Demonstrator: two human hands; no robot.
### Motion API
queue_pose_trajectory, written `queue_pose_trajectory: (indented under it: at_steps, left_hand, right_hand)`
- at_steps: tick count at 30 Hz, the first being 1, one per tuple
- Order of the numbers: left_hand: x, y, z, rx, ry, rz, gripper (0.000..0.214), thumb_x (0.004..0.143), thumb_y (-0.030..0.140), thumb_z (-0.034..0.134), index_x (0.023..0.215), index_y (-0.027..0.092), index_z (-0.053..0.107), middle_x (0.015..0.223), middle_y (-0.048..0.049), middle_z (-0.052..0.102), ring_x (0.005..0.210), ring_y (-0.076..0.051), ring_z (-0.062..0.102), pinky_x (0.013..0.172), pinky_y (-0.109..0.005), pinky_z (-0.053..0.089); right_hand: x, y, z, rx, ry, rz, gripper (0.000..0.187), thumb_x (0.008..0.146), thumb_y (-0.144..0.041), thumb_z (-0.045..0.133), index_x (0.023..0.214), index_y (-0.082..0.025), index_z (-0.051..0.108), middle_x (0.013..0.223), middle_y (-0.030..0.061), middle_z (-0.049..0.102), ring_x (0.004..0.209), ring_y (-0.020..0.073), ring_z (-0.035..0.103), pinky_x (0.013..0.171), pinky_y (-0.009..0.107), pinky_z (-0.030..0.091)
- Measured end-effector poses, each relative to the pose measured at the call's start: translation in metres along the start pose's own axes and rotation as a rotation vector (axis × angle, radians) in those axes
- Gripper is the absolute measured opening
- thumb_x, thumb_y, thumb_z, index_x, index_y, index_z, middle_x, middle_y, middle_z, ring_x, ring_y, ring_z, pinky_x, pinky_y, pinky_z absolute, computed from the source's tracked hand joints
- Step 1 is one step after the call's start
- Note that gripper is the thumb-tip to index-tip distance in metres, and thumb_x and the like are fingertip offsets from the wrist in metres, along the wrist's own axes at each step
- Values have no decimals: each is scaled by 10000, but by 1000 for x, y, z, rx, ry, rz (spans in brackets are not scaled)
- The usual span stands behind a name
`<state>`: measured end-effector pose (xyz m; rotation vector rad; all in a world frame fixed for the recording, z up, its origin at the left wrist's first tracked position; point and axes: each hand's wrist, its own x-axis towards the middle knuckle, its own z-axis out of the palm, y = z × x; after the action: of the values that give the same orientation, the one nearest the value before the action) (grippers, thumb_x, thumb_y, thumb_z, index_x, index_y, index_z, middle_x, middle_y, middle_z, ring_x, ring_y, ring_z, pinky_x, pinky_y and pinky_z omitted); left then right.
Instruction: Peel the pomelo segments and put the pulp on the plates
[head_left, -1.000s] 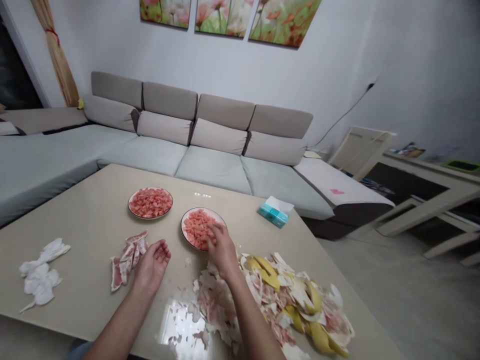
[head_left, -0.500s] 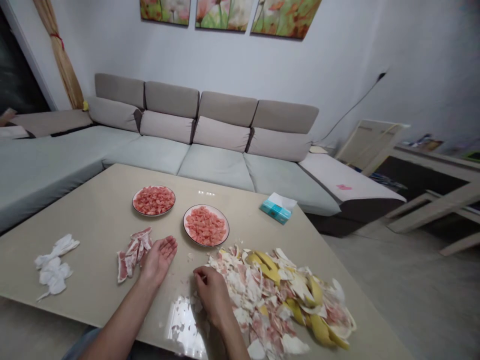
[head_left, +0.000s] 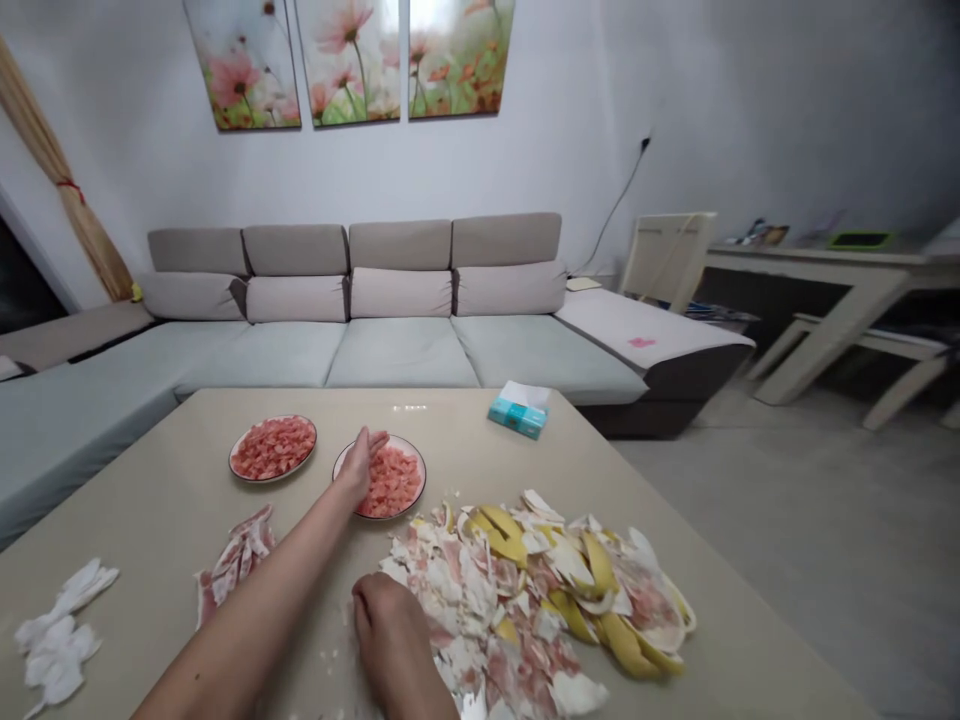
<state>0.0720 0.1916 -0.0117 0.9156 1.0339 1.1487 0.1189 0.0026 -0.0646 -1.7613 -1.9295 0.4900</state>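
My left hand (head_left: 358,462) reaches forward with fingers stretched out, touching the left rim of the nearer plate (head_left: 411,496) of pink fruit flesh. My right hand (head_left: 390,630) rests knuckles-up on the table at the near left edge of the pile of yellow and white peel scraps (head_left: 540,580); its fingers are curled under and what they hold, if anything, is hidden. A second plate of pink flesh (head_left: 273,447) stands further left. Pink segment pieces (head_left: 232,555) lie to the left of my left forearm.
Crumpled white tissues (head_left: 56,630) lie at the beige table's (head_left: 172,480) left edge. A teal tissue pack (head_left: 517,412) sits at the far side. A grey sofa (head_left: 397,345) runs behind the table. A low wooden table (head_left: 840,290) stands at the right.
My left hand moved forward from beside the pink segments to the nearer plate's rim. My right hand came back from that plate to the peel pile's near edge. The camera tilted up.
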Motion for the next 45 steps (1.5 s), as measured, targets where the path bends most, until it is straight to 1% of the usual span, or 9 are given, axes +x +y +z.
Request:
queue_pose_trajectory:
  at_steps: [5, 11, 14, 17, 23, 29, 36, 41, 45]
  left_hand:
    - [-7, -8, -15, 331, -139, 152, 243, 875, 268, 588, 1095, 165, 608, 1172, -84, 604, 1019, -221, 592, 878, -436, 492]
    - [-19, -28, -27, 645, -335, 271, 319, 495, 86, 845, 768, 211, 737, 920, -73, 672, 1096, -308, 528, 996, -395, 374]
    - [-4, -27, -28, 760, -391, 274, 169, 657, 176, 783, 811, 178, 712, 932, -73, 675, 1027, -268, 579, 935, -405, 437]
    - [22, -16, -33, 872, -403, 274, 283, 892, 297, 563, 1138, 159, 583, 1168, -84, 603, 983, -220, 610, 831, -423, 519]
    - [63, 1, -40, 1004, -329, 287, 327, 893, 300, 563, 1188, 159, 551, 1193, -94, 586, 994, -226, 609, 824, -431, 526]
    - [66, 0, -40, 1055, -298, 301, 315, 897, 302, 557, 1181, 164, 557, 1193, -91, 588, 990, -224, 609, 825, -426, 526]
    - [27, 46, -104, 1142, -254, 297, 309, 897, 311, 556, 1163, 152, 562, 1148, -87, 606, 951, -212, 621, 799, -412, 533]
    - [-38, 60, -164, 1293, -253, 292, 287, 859, 371, 529, 766, 147, 680, 730, -39, 672, 734, -191, 613, 724, -308, 483]
    - [-86, 54, -195, 1398, -299, 302, 180, 767, 276, 592, 873, 187, 708, 952, -60, 692, 920, -225, 605, 847, -315, 436]
  right_hand:
    - [-2, -1, 1, -20, -15, -27, 199, 832, -110, 509, 838, -191, 691, 845, 83, 720, 786, 225, 673, 645, 256, 403]
    - [-2, -5, 1, -88, -56, -55, 197, 851, -136, 506, 859, -179, 698, 868, 93, 720, 809, 236, 680, 656, 264, 433]
    - [-1, -5, -1, -105, -81, -32, 195, 848, -138, 510, 853, -169, 703, 869, 102, 722, 808, 244, 686, 660, 271, 448]
    - [0, -5, -3, -117, -89, -19, 199, 847, -130, 506, 862, -154, 703, 864, 120, 719, 802, 258, 690, 660, 283, 461]
    - [-1, -2, 1, -130, -117, -23, 209, 848, -125, 499, 870, -156, 704, 886, 126, 718, 831, 278, 690, 692, 311, 486]
    - [4, 5, 13, -134, -116, -32, 209, 829, -119, 511, 859, -145, 716, 894, 148, 724, 834, 282, 694, 708, 313, 477]
    - [2, 1, 3, -49, -91, -27, 276, 763, -26, 480, 840, -170, 703, 871, 112, 718, 801, 245, 678, 647, 274, 410]
    - [3, -2, 1, 50, -75, -33, 332, 701, 25, 446, 796, -174, 693, 856, 96, 697, 839, 215, 633, 660, 254, 358]
    - [2, -10, -2, 110, -63, -34, 293, 693, 11, 428, 626, -177, 643, 693, 52, 669, 693, 161, 592, 598, 229, 311]
